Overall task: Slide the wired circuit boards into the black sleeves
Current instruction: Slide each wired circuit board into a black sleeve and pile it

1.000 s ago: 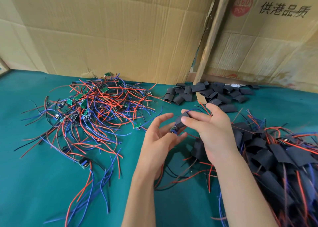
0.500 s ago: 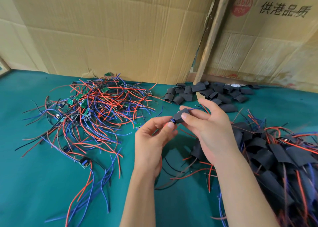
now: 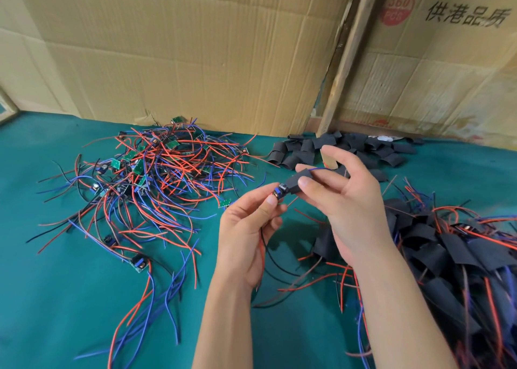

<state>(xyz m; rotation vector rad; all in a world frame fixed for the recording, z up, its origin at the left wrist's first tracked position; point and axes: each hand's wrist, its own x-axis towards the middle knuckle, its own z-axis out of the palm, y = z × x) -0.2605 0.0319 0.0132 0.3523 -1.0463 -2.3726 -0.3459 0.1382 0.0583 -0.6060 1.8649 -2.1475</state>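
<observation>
My left hand (image 3: pixel 246 229) pinches the near end of a small wired circuit board (image 3: pixel 279 192) between thumb and forefinger; its red and black wires hang below the palm. My right hand (image 3: pixel 341 198) holds a black sleeve (image 3: pixel 300 182) between thumb and fingers, and the board sits partly inside it, with a blue wire sticking out the far end. A tangle of unsleeved boards (image 3: pixel 151 170) with red, blue and black wires lies to the left. Empty black sleeves (image 3: pixel 335 150) are heaped at the back.
A pile of sleeved boards (image 3: pixel 447 245) with trailing wires covers the right side of the green table (image 3: pixel 56 298). Cardboard sheets (image 3: pixel 195 47) and a wooden slat (image 3: pixel 347 55) stand along the table's far edge.
Both hands have risen slightly above the table. My left fingers went from spread open to pinching the board's end, and the sleeve has turned more level with the board pushed into it.
</observation>
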